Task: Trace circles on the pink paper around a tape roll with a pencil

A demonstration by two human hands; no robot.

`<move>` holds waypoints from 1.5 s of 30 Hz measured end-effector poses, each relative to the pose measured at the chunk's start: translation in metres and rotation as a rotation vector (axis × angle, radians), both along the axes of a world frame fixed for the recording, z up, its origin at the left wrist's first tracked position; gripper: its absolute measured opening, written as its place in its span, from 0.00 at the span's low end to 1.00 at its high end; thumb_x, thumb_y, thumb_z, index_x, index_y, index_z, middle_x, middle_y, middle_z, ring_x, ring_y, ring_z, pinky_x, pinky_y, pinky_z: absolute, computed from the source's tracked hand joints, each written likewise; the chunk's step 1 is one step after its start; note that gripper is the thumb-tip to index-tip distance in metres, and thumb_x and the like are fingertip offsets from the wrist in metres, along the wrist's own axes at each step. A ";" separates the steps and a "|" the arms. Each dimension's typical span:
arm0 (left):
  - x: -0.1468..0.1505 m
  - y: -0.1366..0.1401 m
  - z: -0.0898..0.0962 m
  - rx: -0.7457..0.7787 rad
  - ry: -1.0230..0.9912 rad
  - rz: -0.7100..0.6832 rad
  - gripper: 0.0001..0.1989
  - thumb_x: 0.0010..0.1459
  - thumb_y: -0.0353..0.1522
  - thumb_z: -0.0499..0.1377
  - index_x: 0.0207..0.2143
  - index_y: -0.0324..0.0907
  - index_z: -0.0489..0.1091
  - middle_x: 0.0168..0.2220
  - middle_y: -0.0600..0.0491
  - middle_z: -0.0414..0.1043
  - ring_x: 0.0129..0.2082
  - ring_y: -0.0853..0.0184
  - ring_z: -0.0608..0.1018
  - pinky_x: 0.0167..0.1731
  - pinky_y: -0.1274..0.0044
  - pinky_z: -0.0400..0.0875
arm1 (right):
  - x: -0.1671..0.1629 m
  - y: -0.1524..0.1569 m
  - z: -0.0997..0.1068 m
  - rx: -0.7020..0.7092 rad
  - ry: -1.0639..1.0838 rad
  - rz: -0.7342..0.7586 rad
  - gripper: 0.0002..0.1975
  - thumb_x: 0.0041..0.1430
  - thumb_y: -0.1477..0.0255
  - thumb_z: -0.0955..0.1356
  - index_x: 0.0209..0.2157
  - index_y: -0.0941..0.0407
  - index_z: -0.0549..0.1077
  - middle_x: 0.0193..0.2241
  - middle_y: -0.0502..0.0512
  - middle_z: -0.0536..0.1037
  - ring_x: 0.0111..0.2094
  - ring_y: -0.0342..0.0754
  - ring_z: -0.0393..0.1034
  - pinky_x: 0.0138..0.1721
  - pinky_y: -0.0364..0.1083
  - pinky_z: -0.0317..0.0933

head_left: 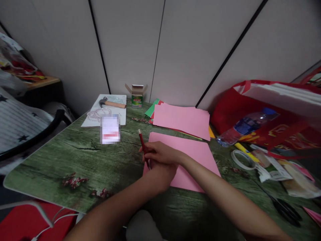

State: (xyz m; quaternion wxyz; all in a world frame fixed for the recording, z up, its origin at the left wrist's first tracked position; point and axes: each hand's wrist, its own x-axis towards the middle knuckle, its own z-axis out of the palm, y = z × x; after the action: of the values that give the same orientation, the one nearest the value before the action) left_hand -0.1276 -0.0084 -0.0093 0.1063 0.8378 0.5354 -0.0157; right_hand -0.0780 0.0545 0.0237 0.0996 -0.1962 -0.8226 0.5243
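My right hand [159, 153] is closed around a slim red pencil [141, 140] with a pale end. The pencil leans, its pale end up and its lower end at the left edge of a pink paper sheet [192, 152]. My left hand [163, 175] rests low on the same sheet, with my right wrist crossing just behind it. The left fingers are mostly hidden, so their pose does not show. Behind the sheet lies a stack of pink paper [180, 118], with green and red sheets poking out beneath.
A hammer [114, 103] lies on a white board [100, 100] at the back left, by a lit, blurred-out phone screen [110, 129] and a small open box [137, 98]. On the right are a bottle [247, 127], tape roll [242, 160], scissors [284, 209] and red bag [225, 110].
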 end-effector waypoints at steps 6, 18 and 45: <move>0.004 -0.006 0.008 -0.050 0.108 0.055 0.23 0.53 0.21 0.53 0.52 0.37 0.65 0.47 0.38 0.70 0.44 0.45 0.72 0.36 0.57 0.70 | -0.003 0.004 -0.002 0.029 -0.058 0.074 0.08 0.57 0.79 0.64 0.39 0.56 0.70 0.29 0.50 0.79 0.32 0.45 0.74 0.34 0.44 0.67; 0.002 -0.009 0.025 -0.129 0.174 0.018 0.25 0.49 0.20 0.55 0.51 0.35 0.65 0.45 0.35 0.70 0.41 0.44 0.74 0.33 0.58 0.70 | -0.009 0.012 -0.005 0.161 -0.092 -0.014 0.08 0.59 0.79 0.64 0.40 0.56 0.69 0.30 0.50 0.79 0.34 0.45 0.75 0.39 0.46 0.67; -0.026 -0.013 0.036 0.008 0.111 -0.201 0.18 0.47 0.18 0.54 0.43 0.35 0.65 0.43 0.40 0.67 0.42 0.57 0.71 0.40 0.65 0.67 | 0.072 0.043 -0.051 -0.063 0.252 -0.680 0.15 0.49 0.61 0.71 0.32 0.56 0.67 0.20 0.47 0.74 0.22 0.45 0.72 0.26 0.45 0.68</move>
State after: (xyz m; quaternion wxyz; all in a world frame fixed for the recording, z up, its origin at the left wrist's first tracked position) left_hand -0.1539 -0.0215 0.0271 0.0709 0.8856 0.4536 -0.0704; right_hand -0.0060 0.0975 -0.0274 0.3628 -0.3954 -0.6751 0.5063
